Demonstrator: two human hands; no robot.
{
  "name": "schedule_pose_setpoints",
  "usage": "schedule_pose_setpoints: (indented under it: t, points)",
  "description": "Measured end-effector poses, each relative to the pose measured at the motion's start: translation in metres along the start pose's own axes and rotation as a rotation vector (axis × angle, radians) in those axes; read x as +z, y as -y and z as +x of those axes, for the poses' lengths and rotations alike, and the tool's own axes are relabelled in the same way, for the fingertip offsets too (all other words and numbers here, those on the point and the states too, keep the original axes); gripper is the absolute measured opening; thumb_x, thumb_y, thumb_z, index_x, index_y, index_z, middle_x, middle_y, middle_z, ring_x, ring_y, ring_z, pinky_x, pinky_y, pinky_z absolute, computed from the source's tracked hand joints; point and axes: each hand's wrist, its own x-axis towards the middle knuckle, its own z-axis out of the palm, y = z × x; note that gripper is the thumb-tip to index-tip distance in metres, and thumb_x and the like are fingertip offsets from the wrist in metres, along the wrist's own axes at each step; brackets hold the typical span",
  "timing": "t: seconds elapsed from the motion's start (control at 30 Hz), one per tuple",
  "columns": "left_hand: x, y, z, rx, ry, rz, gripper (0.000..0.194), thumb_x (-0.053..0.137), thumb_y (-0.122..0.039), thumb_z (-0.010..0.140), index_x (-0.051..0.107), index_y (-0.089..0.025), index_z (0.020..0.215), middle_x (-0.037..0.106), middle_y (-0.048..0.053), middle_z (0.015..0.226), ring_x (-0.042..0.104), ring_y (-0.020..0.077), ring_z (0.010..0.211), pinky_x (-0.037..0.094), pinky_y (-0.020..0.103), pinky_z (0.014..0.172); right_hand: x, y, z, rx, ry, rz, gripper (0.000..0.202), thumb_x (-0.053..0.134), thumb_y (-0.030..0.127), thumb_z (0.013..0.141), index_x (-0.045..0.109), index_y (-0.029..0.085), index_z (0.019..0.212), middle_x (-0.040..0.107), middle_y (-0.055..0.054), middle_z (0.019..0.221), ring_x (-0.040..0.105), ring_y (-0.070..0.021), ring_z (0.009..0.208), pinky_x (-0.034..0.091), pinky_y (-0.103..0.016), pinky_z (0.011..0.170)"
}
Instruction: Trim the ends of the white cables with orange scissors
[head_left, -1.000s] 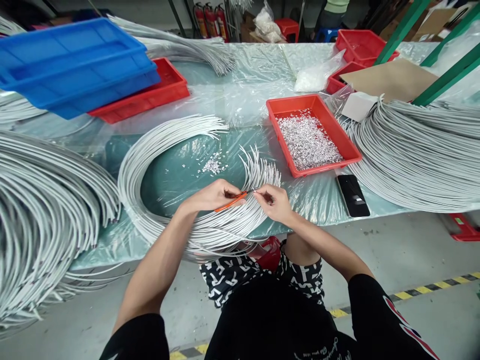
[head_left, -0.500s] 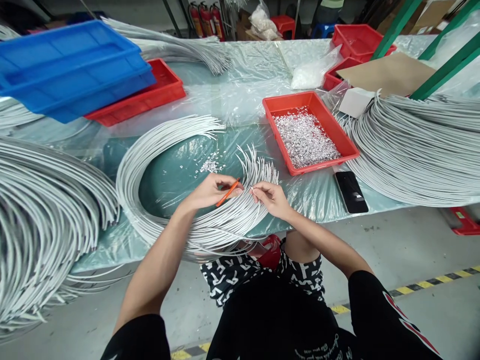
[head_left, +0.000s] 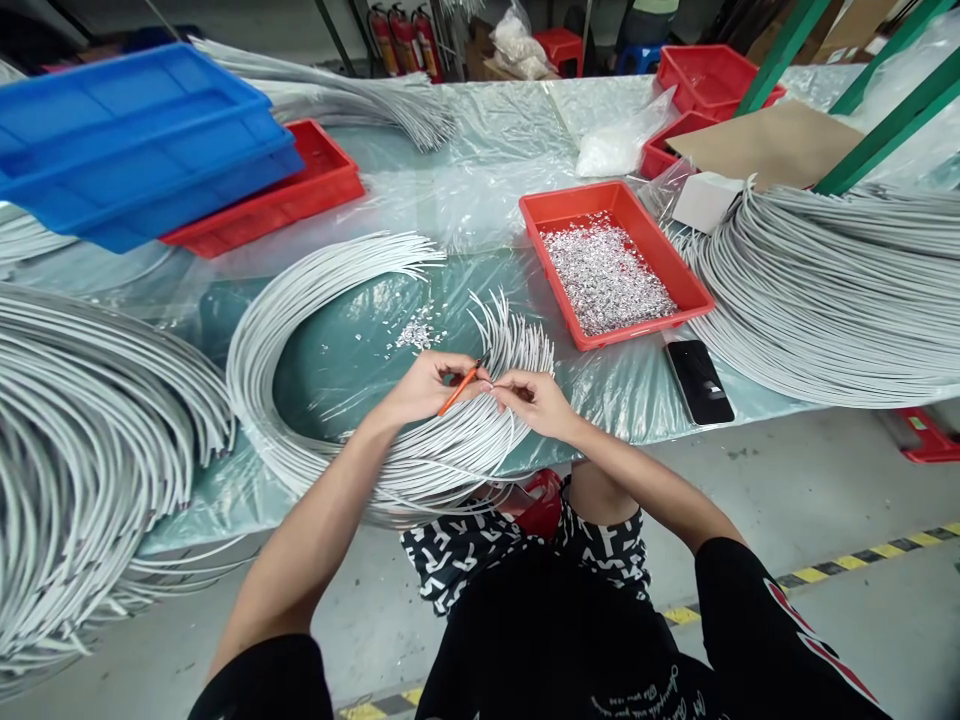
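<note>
My left hand (head_left: 433,385) is closed on a slim orange tool with a dark tip (head_left: 459,388), whose exact kind I cannot make out. It slants up and to the right from between the fingers. My right hand (head_left: 536,400) is pinched, its fingertips meeting those of the left; what lies in the pinch is too small to name. Both hands are over a curved bundle of thin white cables (head_left: 255,340), close to the fanned cable ends (head_left: 517,335). Small shiny pieces (head_left: 420,330) are scattered on the plastic-covered table (head_left: 337,385) inside the curve.
To the right, a red tray (head_left: 634,190) holds many small shiny pieces. A phone (head_left: 701,385) lies near the table edge. Large cable coils flank the work, at left (head_left: 97,400) and right (head_left: 832,300). Stacked blue trays (head_left: 142,130) stand back left; green posts (head_left: 892,125) rise at right.
My right hand has moved slightly left, so its fingertips now meet my left hand's. The orange tool has shifted a little, showing its dark tip. The whole view has shifted slightly.
</note>
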Motion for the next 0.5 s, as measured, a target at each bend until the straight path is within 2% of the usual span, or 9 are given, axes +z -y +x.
schedule_pose_setpoints:
  t: [0.17, 0.37, 0.5]
  points:
    - [0.0015, 0.0008, -0.0001, 0.017, -0.017, 0.019, 0.034, 0.080, -0.044, 0.074, 0.075, -0.010, 0.075, 0.069, 0.005, 0.067, 0.056, 0.0100, 0.061, 0.045, 0.019, 0.060, 0.0006, -0.0017, 0.0011, 0.014, -0.001, -0.027, 0.033, 0.061, 0.047, 0.093, 0.063, 0.018, 0.078, 0.064, 0.000, 0.069, 0.051, -0.0108, 0.058, 0.039, -0.025, 0.056]
    - [0.0043, 0.0020, -0.0005, 0.037, -0.040, 0.067, 0.031, 0.079, -0.040, 0.073, 0.070, -0.010, 0.067, 0.065, 0.003, 0.063, 0.051, 0.0088, 0.059, 0.043, 0.019, 0.058, 0.0029, 0.0021, -0.0037, -0.092, -0.074, -0.228, 0.025, 0.061, 0.036, 0.094, 0.064, 0.018, 0.077, 0.063, 0.002, 0.064, 0.046, -0.0095, 0.053, 0.038, -0.025, 0.056]
    - [0.0037, -0.0003, 0.0011, 0.015, -0.163, 0.072, 0.028, 0.074, -0.039, 0.074, 0.069, -0.011, 0.069, 0.064, 0.002, 0.064, 0.052, 0.0097, 0.060, 0.042, 0.020, 0.059, 0.0037, 0.0027, -0.0047, -0.096, -0.092, -0.229, 0.024, 0.059, 0.037, 0.094, 0.063, 0.019, 0.079, 0.065, 0.001, 0.065, 0.048, -0.0105, 0.054, 0.040, -0.025, 0.057]
